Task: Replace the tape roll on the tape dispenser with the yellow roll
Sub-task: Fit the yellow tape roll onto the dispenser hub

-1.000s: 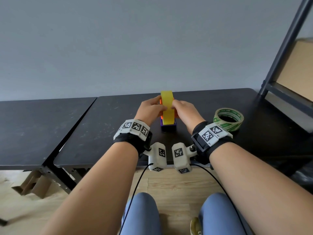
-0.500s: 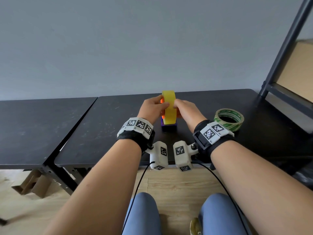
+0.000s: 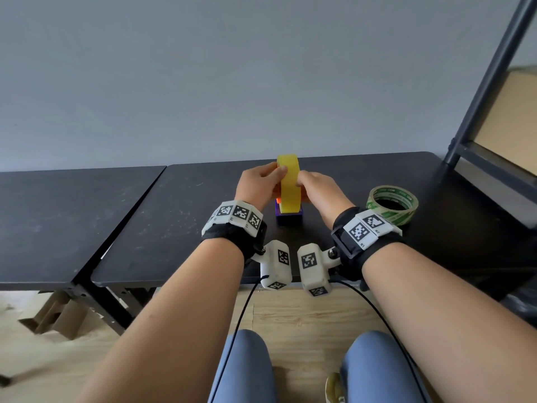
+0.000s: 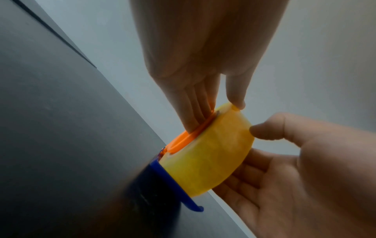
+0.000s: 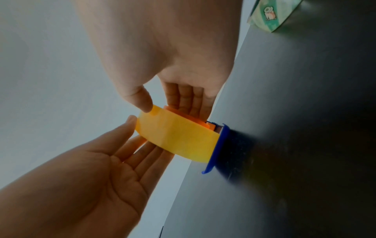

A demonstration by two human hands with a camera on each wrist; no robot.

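Yellow roll [image 3: 288, 184] stood upright on the orange hub [image 4: 183, 140] of the blue dispenser [image 3: 288, 218] on the black table [image 3: 180, 216], pinched between left hand [image 3: 258, 184] and right hand [image 3: 321, 189], so uneven pressure could likely have tipped the light dispenser or seated it crooked.

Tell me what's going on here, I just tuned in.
A person is fitting the yellow roll onto the tape dispenser on the black table. The left hand and right hand hold the upright roll from either side, fingers on its orange hub. The roll sits above the blue base. A green-printed tape roll lies flat to the right.
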